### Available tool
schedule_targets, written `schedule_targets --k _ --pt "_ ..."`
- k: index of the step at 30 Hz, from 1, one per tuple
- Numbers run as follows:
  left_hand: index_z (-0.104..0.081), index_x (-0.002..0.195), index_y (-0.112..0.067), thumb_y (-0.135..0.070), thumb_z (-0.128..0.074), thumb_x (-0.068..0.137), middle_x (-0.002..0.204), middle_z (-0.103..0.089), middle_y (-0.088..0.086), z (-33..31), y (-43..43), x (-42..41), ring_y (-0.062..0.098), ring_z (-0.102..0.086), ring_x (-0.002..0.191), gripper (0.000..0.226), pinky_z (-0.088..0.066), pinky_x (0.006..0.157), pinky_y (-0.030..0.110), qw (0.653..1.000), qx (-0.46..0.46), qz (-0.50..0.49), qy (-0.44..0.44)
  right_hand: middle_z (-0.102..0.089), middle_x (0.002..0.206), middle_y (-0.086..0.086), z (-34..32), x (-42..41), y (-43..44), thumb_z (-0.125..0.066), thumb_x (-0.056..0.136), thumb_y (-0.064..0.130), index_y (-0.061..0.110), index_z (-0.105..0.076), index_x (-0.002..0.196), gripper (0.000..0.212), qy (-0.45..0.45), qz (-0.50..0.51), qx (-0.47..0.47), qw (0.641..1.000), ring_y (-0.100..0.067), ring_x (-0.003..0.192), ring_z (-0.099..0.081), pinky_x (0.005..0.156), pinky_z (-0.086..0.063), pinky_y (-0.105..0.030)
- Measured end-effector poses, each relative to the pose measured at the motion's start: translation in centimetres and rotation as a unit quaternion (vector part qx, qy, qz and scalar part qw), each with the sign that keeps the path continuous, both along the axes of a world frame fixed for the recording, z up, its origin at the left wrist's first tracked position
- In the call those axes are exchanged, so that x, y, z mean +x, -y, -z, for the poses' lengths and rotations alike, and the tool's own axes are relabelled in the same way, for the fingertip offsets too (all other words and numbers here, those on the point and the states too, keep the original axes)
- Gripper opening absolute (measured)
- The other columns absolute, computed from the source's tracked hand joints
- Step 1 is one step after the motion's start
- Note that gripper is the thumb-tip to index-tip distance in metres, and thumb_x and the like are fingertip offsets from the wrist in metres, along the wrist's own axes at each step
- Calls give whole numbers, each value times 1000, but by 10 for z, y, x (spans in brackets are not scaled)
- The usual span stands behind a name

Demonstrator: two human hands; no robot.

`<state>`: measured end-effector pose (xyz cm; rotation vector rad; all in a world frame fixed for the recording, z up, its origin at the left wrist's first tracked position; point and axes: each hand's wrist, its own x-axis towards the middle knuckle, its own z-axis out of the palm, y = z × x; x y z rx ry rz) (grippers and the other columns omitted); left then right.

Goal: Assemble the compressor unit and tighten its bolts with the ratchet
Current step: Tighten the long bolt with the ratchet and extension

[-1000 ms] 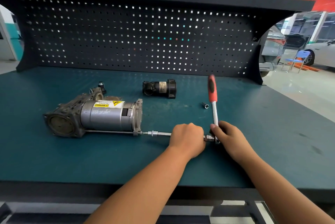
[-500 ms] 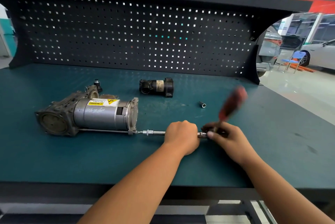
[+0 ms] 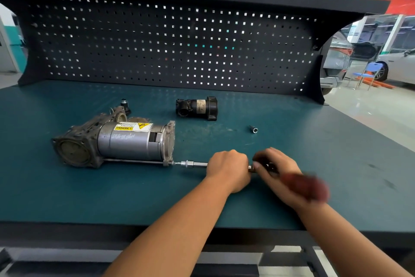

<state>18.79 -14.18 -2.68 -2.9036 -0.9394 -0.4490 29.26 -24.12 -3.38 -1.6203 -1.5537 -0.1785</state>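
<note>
The grey compressor unit (image 3: 116,142) lies on its side on the green bench top (image 3: 67,193), with a yellow warning label on top. A long bolt runs along its front side to the end plate. The ratchet's extension bar (image 3: 193,164) meets that bolt end. My left hand (image 3: 228,168) grips the extension bar. My right hand (image 3: 276,170) holds the ratchet at its head. The red ratchet handle (image 3: 307,186) is blurred and points toward me over my right wrist.
A black cylindrical part (image 3: 197,108) lies behind the compressor toward the black pegboard (image 3: 170,45). A small loose socket (image 3: 253,129) sits to the right of it. A small black fitting (image 3: 124,104) stands behind the compressor's left end. The bench's front edge is close to me.
The red ratchet handle has swung from pointing away from me, over to the right, then down toward me. My left hand has stayed on the extension bar.
</note>
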Motion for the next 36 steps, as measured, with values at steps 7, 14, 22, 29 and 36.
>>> schedule_targets --k 7,14,22,29,36 --pt "-63 82 -15 -31 -49 85 87 -65 11 2 -1 -2 35 -61 84 21 -31 59 30 999 28 25 -2 -44 61 -9 -9 1 -41 -50 85 13 5 -41 67 22 -287 145 -78 944 -21 58 -38 57 -35 -31" --pt "-66 83 -17 -27 -49 83 81 -60 7 -2 1 -3 35 -61 82 20 -32 59 30 1000 -5 7 16 -41 57 -4 -11 -6 -16 -50 92 14 8 -42 56 36 5 23 83 996 -13 55 -38 55 -33 -27" --pt "-64 88 -14 -31 -48 87 91 -66 11 1 1 -5 36 -61 88 24 -31 60 30 999 41 28 5 -48 59 -9 -20 0 -48 -49 89 21 5 -48 65 29 -284 194 -118 931 -25 57 -43 55 -38 -35" --pt "-67 87 -17 -28 -48 85 88 -64 10 -3 0 -5 36 -61 86 21 -34 59 30 1000 -2 -2 18 -40 46 -13 -6 -7 -34 -53 89 21 10 -34 55 41 -131 105 135 977 -25 46 -36 49 -37 -37" --pt "-64 89 -14 -29 -50 88 92 -66 12 1 -1 -7 36 -61 88 21 -33 61 31 999 35 21 9 -43 54 -8 -13 -9 -49 -48 94 30 12 -34 56 44 -209 216 1 954 -31 52 -46 55 -43 -42"
